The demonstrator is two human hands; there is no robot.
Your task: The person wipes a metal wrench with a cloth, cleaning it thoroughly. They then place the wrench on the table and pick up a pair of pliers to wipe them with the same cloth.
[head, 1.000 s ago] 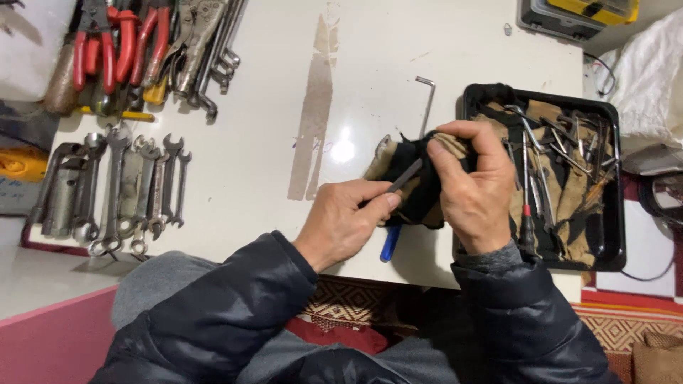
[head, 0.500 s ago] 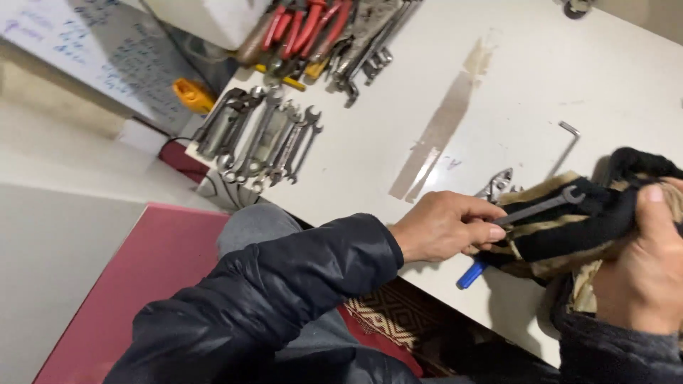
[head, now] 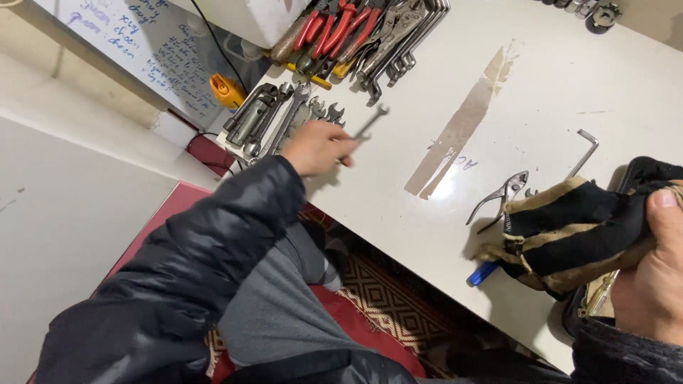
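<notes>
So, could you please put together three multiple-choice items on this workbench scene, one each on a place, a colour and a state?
1. Where does the hex key lie?
A. On the bare white table, just beyond the cloth
B. In the row of wrenches
C. On the floor

2. What colour are the handles of the pliers at the far edge of the table?
A. Green
B. Red
C. White

3. What is the left hand doing?
A. Resting flat and empty
B. Gripping the cloth
C. Holding a small wrench beside the row of wrenches

Answers:
1. A, the bent key sits alone on the tabletop near the black and tan cloth.
2. B, the grips are plainly red.
3. C, the fingers close on the wrench shaft, while the right hand grips the cloth.
</notes>
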